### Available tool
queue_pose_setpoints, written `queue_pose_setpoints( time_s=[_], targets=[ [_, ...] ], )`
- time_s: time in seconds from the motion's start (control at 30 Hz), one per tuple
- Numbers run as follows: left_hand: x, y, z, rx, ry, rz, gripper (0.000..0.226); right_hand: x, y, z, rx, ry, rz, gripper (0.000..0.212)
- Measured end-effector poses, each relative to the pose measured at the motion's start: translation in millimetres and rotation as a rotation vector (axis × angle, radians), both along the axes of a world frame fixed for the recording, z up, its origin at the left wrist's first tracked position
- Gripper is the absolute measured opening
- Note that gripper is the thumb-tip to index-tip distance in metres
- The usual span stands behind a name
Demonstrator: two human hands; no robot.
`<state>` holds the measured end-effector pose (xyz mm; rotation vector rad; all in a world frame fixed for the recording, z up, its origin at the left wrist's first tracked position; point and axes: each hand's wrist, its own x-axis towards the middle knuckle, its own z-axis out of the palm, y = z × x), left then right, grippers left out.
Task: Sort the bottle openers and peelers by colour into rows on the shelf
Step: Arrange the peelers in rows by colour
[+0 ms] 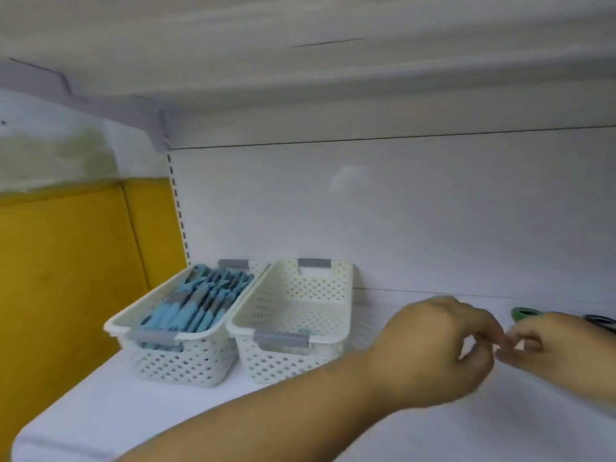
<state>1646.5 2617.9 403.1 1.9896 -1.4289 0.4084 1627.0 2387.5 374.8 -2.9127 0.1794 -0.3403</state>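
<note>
Left hand (443,345) and right hand (560,348) meet at the fingertips above the shelf (166,411), to the right of the right basket (283,365).

Both hands have curled fingers, but blur makes it impossible to tell whether either pinches anything. Blue tools (200,301) are stacked in the left basket (180,365), which stands just beside the right basket. A green tool (521,313) lies well to the right of the right basket, just behind the right hand. A dark item (600,320) lies further right again.
</note>
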Motion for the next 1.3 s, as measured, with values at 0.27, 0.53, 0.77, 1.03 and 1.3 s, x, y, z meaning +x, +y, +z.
queue_pose_setpoints(
  time_s=[0.27,0.53,0.77,1.03,1.3],
  targets=[
    [46,230,30,0.554,-0.047,0.795,0.043,44,150,2,0.156,-0.058,0.497,0.081],
    [76,298,-24,0.703,-0.110,0.987,0.044,67,180,-27,0.089,-0.168,0.506,0.094],
    [71,311,-8,0.733,-0.147,0.916,0.040,72,181,-26,0.070,-0.174,0.480,0.082],
    [11,393,74,0.755,-0.380,0.932,0.040,101,236,-47,0.200,-0.487,0.554,0.054],
    [-34,420,127,0.658,-0.414,1.109,0.038,135,347,-34,0.148,-0.304,0.641,0.052]
  ],
)
